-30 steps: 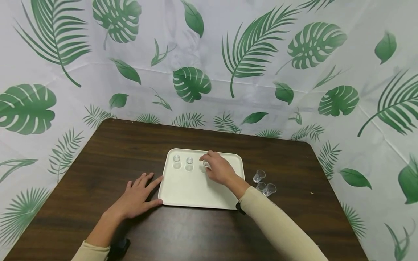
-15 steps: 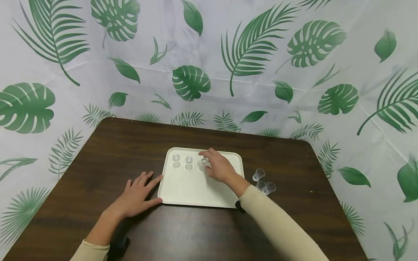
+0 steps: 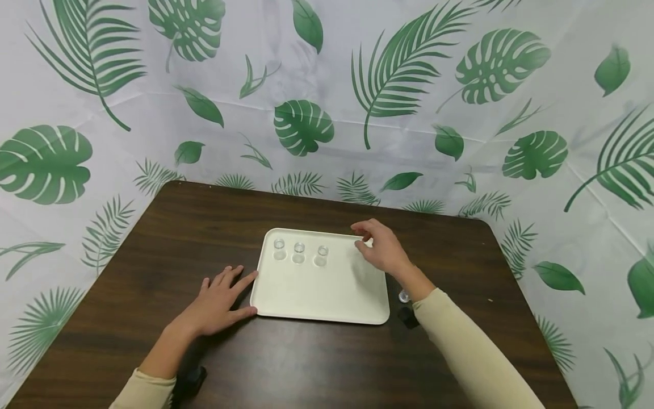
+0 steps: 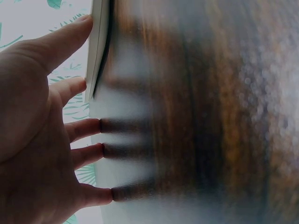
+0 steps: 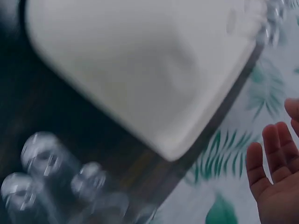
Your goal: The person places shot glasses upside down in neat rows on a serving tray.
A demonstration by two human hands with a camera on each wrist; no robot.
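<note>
Left hand (image 3: 217, 304): lies flat on the table (image 3: 153, 255) near its front edge, fingers spread and straight, holding nothing. Thumb and forefinger tips touch the tray's (image 3: 317, 295) left edge at the near-left corner, seemingly to keep it from sliding; the left wrist view shows the fingertips (image 4: 88, 21) against the rim.

Tray: cream, rectangular, near the middle of the table, long sides parallel to the front edge.

Spare cups (image 5: 46, 163): three clear cups on the table just off the tray's near-right corner, blurred in the right wrist view. From the head view only one (image 3: 403, 295) shows, beside the right forearm; the rest are hidden.

Cups on tray: three small clear cups upright in a row along the far edge, starting at the far-left corner: first (image 3: 279, 245), second (image 3: 298, 248), third (image 3: 322, 251). Evenly spaced, apart from one another; the row looks laid out to run rightward.

Right hand (image 3: 383, 250): above the tray's far-right corner, fingers loosely curled, thumb near forefinger. Nothing visible between them; the right wrist view shows an empty palm. The third cup stands clear to its left, not touched; the spare cups lie nearer, behind the wrist.
</note>
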